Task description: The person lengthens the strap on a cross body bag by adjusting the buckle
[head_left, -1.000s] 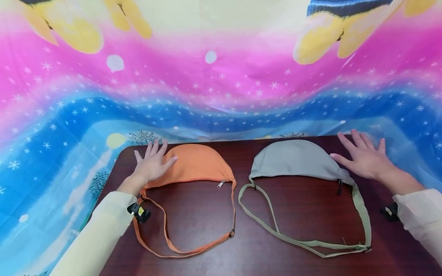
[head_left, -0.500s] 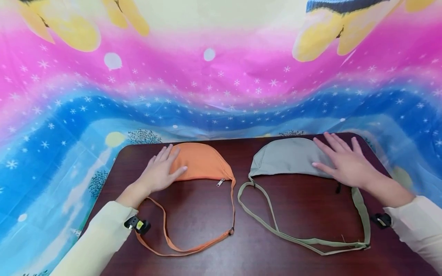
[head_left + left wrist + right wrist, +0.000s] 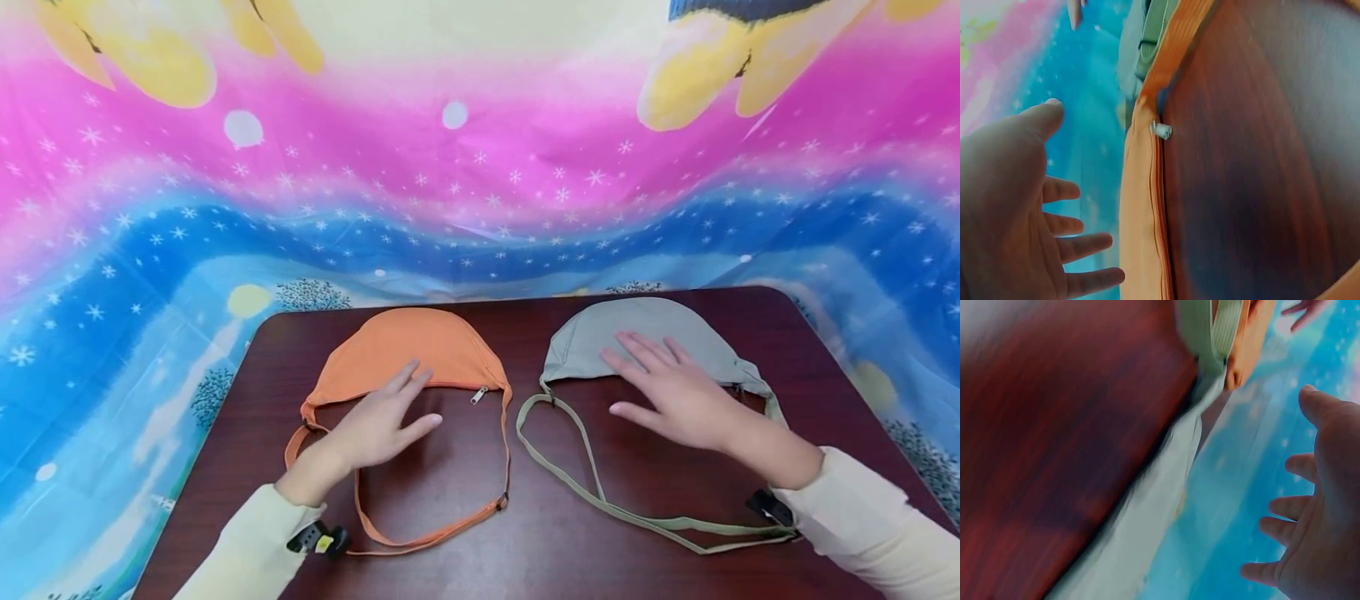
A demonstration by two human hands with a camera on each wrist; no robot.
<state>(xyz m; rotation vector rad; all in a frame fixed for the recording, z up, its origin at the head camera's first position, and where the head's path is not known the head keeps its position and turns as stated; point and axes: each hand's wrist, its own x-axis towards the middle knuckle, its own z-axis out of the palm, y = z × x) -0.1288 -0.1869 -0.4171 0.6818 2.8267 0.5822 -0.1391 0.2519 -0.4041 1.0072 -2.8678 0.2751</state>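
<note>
Two half-moon fabric bags lie side by side on a dark wooden table, straps looped toward the near edge. The orange bag (image 3: 412,346) is on the left, with a silver zipper pull (image 3: 480,395) hanging at its lower right. On the right lies the grey-green bag (image 3: 600,337). My left hand (image 3: 378,425), fingers spread, hovers just in front of the orange bag above its strap (image 3: 427,542). Over the lower part of the grey-green bag hangs my right hand (image 3: 678,396), also spread, holding nothing. Both wrist views show palms and fingers apart from the bags.
The table (image 3: 465,450) has rounded far corners. Behind it and along its sides hangs a cartoon-printed cloth (image 3: 480,208) in pink and blue. The grey-green strap (image 3: 570,467) reaches toward the near right of the table.
Both hands have moved inward and nearer to me, from the outer ends of the bags toward the middle. The bags stay where they were.
</note>
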